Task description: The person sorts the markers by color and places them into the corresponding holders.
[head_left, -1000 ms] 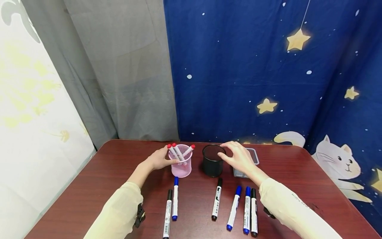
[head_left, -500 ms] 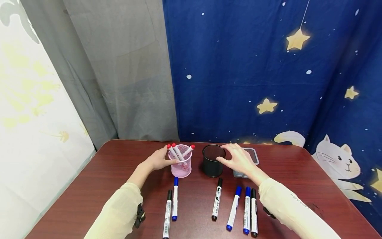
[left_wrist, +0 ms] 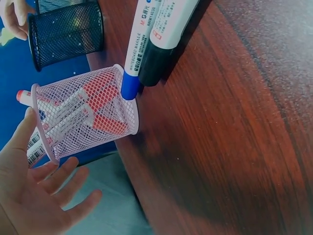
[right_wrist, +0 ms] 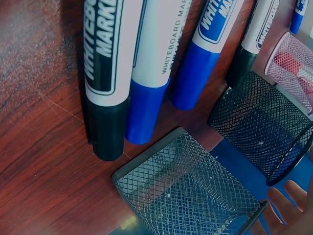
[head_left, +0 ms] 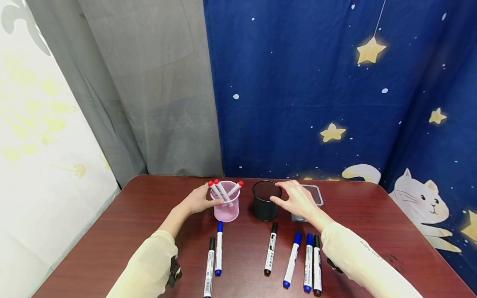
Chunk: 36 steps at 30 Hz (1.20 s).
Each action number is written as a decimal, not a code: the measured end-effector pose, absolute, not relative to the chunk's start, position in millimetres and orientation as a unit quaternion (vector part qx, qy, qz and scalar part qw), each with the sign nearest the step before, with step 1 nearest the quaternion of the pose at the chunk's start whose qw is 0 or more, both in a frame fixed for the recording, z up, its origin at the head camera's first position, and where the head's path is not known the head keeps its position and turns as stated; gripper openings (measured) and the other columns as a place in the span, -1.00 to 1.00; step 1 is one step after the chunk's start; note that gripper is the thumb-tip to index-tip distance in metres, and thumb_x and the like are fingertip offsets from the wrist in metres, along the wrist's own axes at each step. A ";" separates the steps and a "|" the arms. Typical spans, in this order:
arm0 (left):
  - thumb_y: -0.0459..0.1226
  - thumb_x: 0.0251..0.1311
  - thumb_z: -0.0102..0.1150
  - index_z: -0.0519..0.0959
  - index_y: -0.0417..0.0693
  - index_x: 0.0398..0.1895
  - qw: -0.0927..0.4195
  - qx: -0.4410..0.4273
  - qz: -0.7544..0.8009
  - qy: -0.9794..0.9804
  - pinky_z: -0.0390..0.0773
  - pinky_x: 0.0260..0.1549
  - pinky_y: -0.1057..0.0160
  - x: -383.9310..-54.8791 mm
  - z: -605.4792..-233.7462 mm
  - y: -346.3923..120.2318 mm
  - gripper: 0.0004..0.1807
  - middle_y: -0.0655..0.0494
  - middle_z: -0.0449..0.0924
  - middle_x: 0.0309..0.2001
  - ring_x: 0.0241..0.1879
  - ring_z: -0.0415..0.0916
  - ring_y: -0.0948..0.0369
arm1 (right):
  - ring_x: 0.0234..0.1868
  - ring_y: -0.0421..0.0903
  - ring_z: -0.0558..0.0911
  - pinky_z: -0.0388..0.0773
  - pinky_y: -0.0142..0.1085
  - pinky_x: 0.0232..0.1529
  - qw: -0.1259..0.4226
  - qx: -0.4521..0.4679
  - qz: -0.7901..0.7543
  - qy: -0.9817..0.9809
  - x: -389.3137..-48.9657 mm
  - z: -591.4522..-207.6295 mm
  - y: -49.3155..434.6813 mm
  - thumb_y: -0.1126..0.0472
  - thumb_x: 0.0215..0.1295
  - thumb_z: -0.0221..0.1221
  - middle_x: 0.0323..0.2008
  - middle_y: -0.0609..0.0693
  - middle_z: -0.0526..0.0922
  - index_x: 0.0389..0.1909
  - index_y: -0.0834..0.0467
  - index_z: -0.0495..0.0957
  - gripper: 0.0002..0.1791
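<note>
A pink mesh pen cup (head_left: 226, 212) stands upright on the table with three red-capped markers (head_left: 222, 190) inside. My left hand (head_left: 197, 200) is at its left side; in the left wrist view the thumb touches the rim and the other fingers (left_wrist: 68, 183) spread loosely beyond it. To the right stands a black mesh pen cup (head_left: 265, 209), with no marker visible inside. My right hand (head_left: 296, 199) is at its right rim, thumb and fingers fairly straight; whether they touch it I cannot tell. Partly behind that hand is a rectangular grey mesh holder (right_wrist: 181, 186).
Several whiteboard markers lie in front of the cups. A black marker (head_left: 209, 267) and a blue marker (head_left: 218, 248) are at left, a black marker (head_left: 271, 248) midway, and two blue markers (head_left: 292, 260) and a black marker (head_left: 317, 265) at right. Curtains (head_left: 279, 103) hang behind the table (head_left: 123, 231).
My right thumb has shifted slightly left toward the black cup, with the fingers lowering a little. The left hand, the cups and the markers have stayed put.
</note>
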State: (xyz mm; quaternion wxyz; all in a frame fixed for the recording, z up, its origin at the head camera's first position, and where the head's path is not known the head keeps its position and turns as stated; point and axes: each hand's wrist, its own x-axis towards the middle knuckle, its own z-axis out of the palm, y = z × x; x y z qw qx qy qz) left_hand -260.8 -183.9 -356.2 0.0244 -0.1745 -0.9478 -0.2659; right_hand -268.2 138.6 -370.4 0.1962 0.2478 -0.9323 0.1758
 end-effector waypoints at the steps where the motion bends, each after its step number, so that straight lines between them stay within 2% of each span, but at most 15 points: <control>1: 0.00 -0.07 0.25 0.28 -0.31 0.07 0.025 -0.174 -0.268 -0.947 0.30 -0.03 0.02 -260.7 -356.9 -184.1 -0.26 -0.19 0.42 -0.04 -0.04 0.37 -0.03 | -0.03 -0.04 0.42 0.44 -0.07 -0.21 0.196 0.248 0.175 -0.932 -268.4 -370.3 138.3 -0.24 0.03 0.11 -0.10 0.01 0.53 -0.04 0.10 0.50 -0.41; 8: 0.00 -0.08 0.26 0.36 -0.28 0.00 0.042 -0.173 -0.274 -0.945 0.32 -0.06 0.02 -257.6 -360.8 -187.2 -0.33 -0.17 0.45 -0.09 -0.07 0.39 -0.04 | -0.09 -0.04 0.44 0.46 -0.09 -0.27 0.202 0.252 0.171 -0.931 -269.5 -371.4 137.5 -0.23 0.02 0.13 -0.15 0.01 0.56 -0.06 0.10 0.51 -0.42; 15: 0.02 -0.07 0.23 0.32 -0.39 0.03 0.030 -0.155 -0.252 -0.955 0.28 -0.03 0.00 -248.1 -364.3 -194.6 -0.26 -0.25 0.40 -0.03 0.00 0.33 -0.09 | -0.11 -0.04 0.45 0.47 -0.09 -0.30 0.203 0.254 0.167 -0.931 -269.6 -371.8 138.4 -0.23 0.00 0.14 -0.18 0.02 0.57 -0.07 0.10 0.52 -0.42; 20: 0.08 -0.08 0.21 0.37 -0.30 0.00 0.033 -0.146 -0.209 -0.966 0.35 -0.12 -0.03 -233.6 -365.4 -201.6 -0.28 -0.17 0.43 -0.07 -0.05 0.37 -0.03 | -0.14 -0.04 0.46 0.48 -0.09 -0.34 0.217 0.261 0.169 -0.925 -269.7 -371.8 137.8 -0.21 -0.02 0.17 -0.20 0.02 0.57 -0.09 0.11 0.52 -0.43; 27: 0.03 -0.10 0.25 0.45 -0.15 -0.15 0.076 -0.196 -0.154 -0.966 0.43 -0.25 0.05 -206.0 -367.0 -204.2 -0.47 -0.02 0.47 -0.23 -0.21 0.43 0.07 | -0.10 -0.03 0.45 0.46 -0.07 -0.28 0.196 0.257 0.160 -0.933 -268.5 -369.0 138.6 -0.24 0.03 0.12 -0.15 0.01 0.56 -0.07 0.10 0.52 -0.43; 36: -0.06 -0.08 0.25 0.49 -0.03 -0.22 0.155 -0.314 -0.078 -0.933 0.42 -0.36 0.11 -170.3 -355.8 -197.5 -0.63 0.17 0.46 -0.29 -0.29 0.43 0.17 | -0.09 -0.03 0.45 0.46 -0.07 -0.26 0.195 0.258 0.162 -0.932 -269.1 -369.5 138.7 -0.24 0.02 0.12 -0.14 0.01 0.56 -0.07 0.09 0.52 -0.43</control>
